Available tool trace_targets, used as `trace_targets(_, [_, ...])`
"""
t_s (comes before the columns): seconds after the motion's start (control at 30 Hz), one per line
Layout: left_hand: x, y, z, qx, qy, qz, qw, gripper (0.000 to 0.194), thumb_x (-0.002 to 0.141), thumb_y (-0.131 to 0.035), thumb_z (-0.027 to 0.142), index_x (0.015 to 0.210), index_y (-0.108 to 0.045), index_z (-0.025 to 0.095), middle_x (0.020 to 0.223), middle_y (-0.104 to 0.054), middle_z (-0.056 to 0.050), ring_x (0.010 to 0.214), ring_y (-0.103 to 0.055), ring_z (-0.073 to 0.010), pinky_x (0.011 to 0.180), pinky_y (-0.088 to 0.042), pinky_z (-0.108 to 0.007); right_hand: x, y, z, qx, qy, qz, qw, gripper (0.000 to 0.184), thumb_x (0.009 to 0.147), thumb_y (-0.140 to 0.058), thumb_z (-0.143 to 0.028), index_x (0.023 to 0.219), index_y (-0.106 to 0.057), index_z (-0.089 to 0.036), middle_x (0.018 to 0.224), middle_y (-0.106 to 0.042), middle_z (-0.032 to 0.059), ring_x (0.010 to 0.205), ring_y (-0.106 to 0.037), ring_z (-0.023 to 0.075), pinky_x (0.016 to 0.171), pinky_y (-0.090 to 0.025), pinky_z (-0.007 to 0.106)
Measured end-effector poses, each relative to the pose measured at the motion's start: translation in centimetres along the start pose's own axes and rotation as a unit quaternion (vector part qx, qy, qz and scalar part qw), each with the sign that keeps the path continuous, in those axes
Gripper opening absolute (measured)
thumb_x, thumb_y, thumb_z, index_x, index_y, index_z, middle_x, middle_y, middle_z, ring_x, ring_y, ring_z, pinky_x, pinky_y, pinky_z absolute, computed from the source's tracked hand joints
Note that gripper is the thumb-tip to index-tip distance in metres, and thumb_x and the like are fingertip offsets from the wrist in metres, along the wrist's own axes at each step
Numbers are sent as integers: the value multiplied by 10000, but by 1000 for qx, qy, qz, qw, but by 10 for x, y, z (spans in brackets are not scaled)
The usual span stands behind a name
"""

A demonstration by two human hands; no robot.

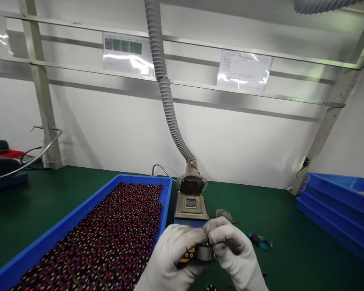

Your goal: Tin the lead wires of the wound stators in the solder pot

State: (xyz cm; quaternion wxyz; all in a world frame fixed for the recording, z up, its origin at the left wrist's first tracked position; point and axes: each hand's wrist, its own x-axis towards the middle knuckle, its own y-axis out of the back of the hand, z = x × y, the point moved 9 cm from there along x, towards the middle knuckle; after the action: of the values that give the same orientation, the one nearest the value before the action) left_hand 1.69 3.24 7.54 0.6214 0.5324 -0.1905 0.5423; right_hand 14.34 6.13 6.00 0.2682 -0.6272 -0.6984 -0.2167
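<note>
Both my hands wear white gloves and meet low in the middle of the view. My left hand and my right hand are closed together on a small round grey part, fingertips pinching its top edge. Just behind them stands a small metal machine with a square pot on top and a blue base with yellow buttons. To the left lies a long blue tray filled with several small dark round parts with red dots.
A grey ribbed extraction hose hangs down to the machine. Stacked blue trays stand at the right. A small round disc and a blue tape piece lie on the green mat. Cables run at the far left.
</note>
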Motion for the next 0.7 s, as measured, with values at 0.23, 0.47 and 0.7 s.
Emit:
trace_targets(0.23, [-8, -3, 6, 124, -49, 41, 990, 284, 740, -559, 86, 992, -519, 211, 957, -675, -17, 940, -587, -153, 850, -398, -313, 0, 4, 24, 308, -136, 107, 936, 180, 744, -642, -418, 680, -627, -251, 712, -500, 5, 758, -544, 177, 727, -487, 324])
trace_targets(0.47, [-11, 1, 2, 109, -25, 63, 992, 259, 760, -552, 81, 991, -512, 191, 957, -659, -39, 946, -569, -153, 859, -404, -332, 2, -4, 21, 98, -131, 35, 986, 114, 618, -765, -238, 700, -691, -210, 710, -602, 26, 655, -561, 157, 602, -468, 259])
trace_targets(0.7, [-8, 8, 12, 201, -61, 79, 975, 248, 712, -576, 62, 921, -547, 192, 902, -692, -17, 890, -613, -150, 825, -422, -318, -4, 26, 39, 226, -110, 238, 938, 138, 596, -807, -295, 653, -699, -230, 679, -660, -7, 641, -612, 118, 643, -512, 216])
